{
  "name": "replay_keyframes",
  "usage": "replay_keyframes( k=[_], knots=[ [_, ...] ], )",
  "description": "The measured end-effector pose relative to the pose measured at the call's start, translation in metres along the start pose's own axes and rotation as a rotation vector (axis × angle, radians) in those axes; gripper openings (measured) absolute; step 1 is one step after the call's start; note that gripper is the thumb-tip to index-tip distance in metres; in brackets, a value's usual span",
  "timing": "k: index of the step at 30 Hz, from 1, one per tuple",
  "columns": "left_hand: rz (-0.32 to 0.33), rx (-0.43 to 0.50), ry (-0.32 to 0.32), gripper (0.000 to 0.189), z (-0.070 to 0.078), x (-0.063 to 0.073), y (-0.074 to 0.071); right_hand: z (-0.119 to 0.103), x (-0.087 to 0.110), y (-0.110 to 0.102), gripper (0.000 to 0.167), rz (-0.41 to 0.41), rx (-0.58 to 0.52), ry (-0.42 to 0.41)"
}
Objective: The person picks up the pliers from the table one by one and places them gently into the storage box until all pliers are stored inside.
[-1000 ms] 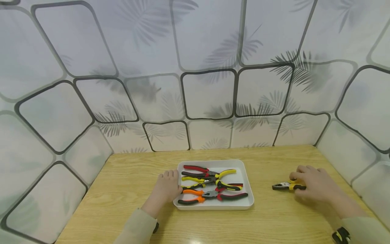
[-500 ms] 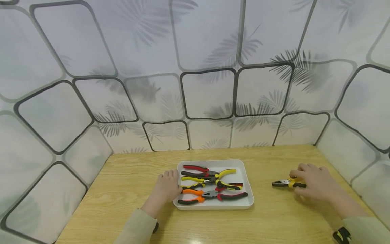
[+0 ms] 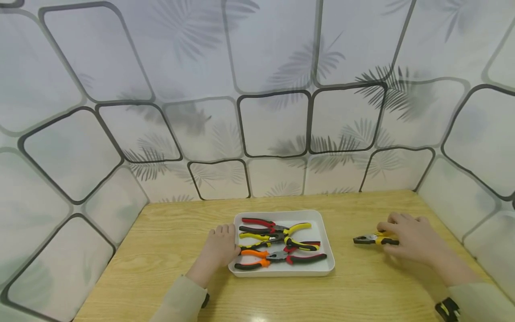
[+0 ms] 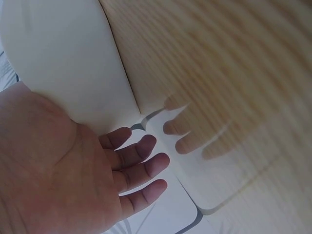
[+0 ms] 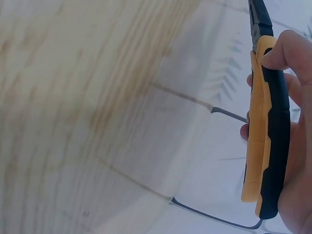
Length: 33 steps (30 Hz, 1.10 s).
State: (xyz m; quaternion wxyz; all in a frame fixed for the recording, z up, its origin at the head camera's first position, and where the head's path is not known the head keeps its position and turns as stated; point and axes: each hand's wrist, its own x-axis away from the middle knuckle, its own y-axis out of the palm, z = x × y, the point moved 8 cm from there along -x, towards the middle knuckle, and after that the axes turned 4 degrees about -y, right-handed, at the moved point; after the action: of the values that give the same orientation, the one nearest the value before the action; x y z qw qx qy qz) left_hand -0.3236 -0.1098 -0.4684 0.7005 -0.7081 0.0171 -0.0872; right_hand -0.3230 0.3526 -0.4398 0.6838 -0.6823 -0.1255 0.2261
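My left hand [image 3: 220, 248] sits at the left wall of the white tray [image 3: 327, 232]. Its thumb goes over the rim, mostly hidden in the left wrist view, while the fingers [image 4: 141, 168] stay outside, loosely bent. Inside the tray lie several pliers: red-and-black pliers [image 3: 259, 226] at the back, yellow-and-black pliers [image 3: 301, 228] across the middle, and orange-handled pliers [image 3: 257, 253] at the front. On the right, my right hand [image 3: 414, 239] grips combination pliers [image 3: 376, 239] by their yellow-and-black handles [image 5: 270, 131]. Their nose points left, toward the tray.
Under everything is a light wood-grain table [image 3: 169, 241]. A pale patterned curtain [image 3: 273, 125] encloses its back and both sides. Wood surface [image 3: 346, 268] separates the tray from the held pliers.
My right hand and its pliers have shifted slightly left and a little toward the back. The left hand and tray stay practically where they were.
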Motion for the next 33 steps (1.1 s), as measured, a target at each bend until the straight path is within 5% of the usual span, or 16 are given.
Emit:
replay_keyframes(
  k=[33],
  knots=[
    [0.029,-0.024,0.001,0.048,0.002,0.001,-0.004,-0.046,-0.032,-0.019,0.034,0.1,-0.003,-0.087]
  ],
)
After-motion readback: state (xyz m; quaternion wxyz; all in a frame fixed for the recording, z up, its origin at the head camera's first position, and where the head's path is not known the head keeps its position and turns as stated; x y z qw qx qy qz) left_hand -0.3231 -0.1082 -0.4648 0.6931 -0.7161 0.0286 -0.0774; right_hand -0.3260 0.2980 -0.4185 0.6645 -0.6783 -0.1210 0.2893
